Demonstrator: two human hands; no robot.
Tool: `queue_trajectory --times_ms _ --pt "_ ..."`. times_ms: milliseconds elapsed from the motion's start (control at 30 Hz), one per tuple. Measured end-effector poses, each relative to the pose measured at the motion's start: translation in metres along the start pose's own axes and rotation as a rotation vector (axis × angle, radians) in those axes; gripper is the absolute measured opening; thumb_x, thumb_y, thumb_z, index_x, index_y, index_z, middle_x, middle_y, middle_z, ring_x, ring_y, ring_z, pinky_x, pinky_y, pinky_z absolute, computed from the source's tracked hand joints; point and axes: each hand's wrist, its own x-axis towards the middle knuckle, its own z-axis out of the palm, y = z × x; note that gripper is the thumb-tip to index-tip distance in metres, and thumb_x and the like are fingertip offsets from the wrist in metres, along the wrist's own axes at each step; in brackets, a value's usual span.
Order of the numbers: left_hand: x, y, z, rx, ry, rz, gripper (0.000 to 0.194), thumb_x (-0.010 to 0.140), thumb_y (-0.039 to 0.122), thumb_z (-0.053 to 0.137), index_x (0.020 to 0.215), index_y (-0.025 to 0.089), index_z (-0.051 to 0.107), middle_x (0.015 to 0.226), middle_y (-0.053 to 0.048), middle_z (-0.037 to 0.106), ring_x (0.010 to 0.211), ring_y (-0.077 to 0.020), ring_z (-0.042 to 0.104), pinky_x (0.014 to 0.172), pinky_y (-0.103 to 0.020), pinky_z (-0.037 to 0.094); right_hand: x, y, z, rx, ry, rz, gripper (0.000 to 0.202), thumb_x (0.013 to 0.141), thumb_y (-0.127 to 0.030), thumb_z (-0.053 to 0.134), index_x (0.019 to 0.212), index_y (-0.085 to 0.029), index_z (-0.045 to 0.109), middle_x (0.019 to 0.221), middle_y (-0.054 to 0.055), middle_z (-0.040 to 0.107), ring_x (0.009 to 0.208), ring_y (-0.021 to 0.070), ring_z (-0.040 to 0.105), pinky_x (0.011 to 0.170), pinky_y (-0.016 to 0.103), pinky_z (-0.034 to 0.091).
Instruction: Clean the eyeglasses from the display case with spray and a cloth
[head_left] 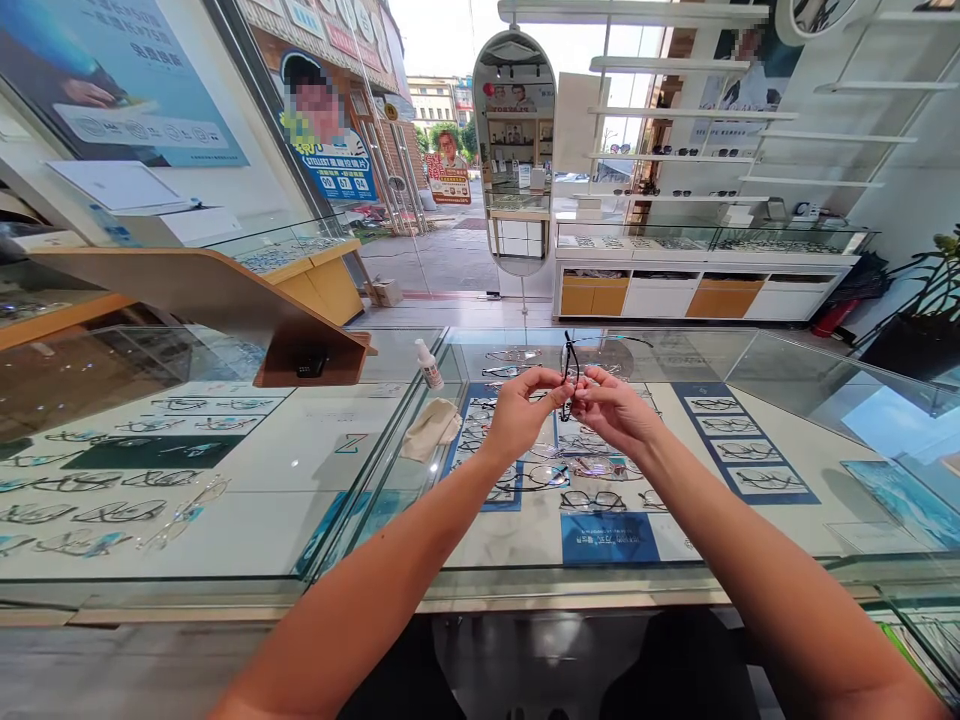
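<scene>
Dark-framed glasses [568, 350] were off the glass bench [525, 577], upended between both hands above the displayed frames. Left hand [517, 415]: grip pinched on them at the fingertips. Right hand [622, 412]: grip also closed on them, at the near side. Progress: pick-up done, handling under way, judged from the two-handed hold; set-down not done. Lens condition and exact finger action too small to tell. Spray bottle [430, 368] stood beside a crumpled cloth [430, 430], neither in hand. Remaining amount of work could not be determined.
</scene>
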Motion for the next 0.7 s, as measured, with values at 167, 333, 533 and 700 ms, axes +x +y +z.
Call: queue_trajectory --times_ms 167,333,533,700 --pt "-0.001 0.001 0.0 0.015 -0.003 -0.017 0.037 0.08 0.053 0.091 0.09 0.02 0.079 0.098 -0.006 0.077 0.097 -0.0215 0.07 0.086 -0.034 0.058 0.001 -0.001 -0.004 -0.023 -0.03 -0.001 0.044 0.058 0.0 0.092 0.086 -0.022 0.066 0.08 -0.003 0.072 0.075 0.0127 0.066 0.067 0.027 0.05" --pt "0.001 0.002 -0.003 0.078 -0.016 0.001 0.033 0.081 0.051 0.09 0.09 0.021 0.08 0.104 -0.008 0.077 0.103 -0.0233 0.07 0.082 -0.032 0.057 0.0 -0.008 -0.005 -0.067 -0.052 0.037 0.044 0.056 0.003 0.089 0.084 -0.022 0.066 0.08 -0.003 0.072 0.069 0.0101 0.06 0.063 0.024 0.045" --pt "0.0 0.009 -0.005 0.156 -0.085 0.039 0.032 0.083 0.053 0.088 0.092 0.022 0.08 0.11 -0.009 0.076 0.11 -0.0256 0.07 0.082 -0.033 0.059 -0.002 -0.015 -0.005 -0.144 -0.062 0.097 0.044 0.054 0.003 0.089 0.082 -0.021 0.065 0.081 -0.003 0.072 0.067 0.0104 0.058 0.059 0.023 0.043" --pt "0.005 0.014 -0.012 0.161 -0.012 0.033 0.037 0.079 0.055 0.09 0.088 0.021 0.079 0.109 -0.009 0.076 0.11 -0.026 0.069 0.079 -0.031 0.057 -0.002 -0.016 -0.007 -0.183 -0.016 0.111 0.049 0.05 -0.001 0.091 0.085 -0.022 0.064 0.08 -0.003 0.067 0.069 0.0111 0.057 0.061 0.025 0.041"
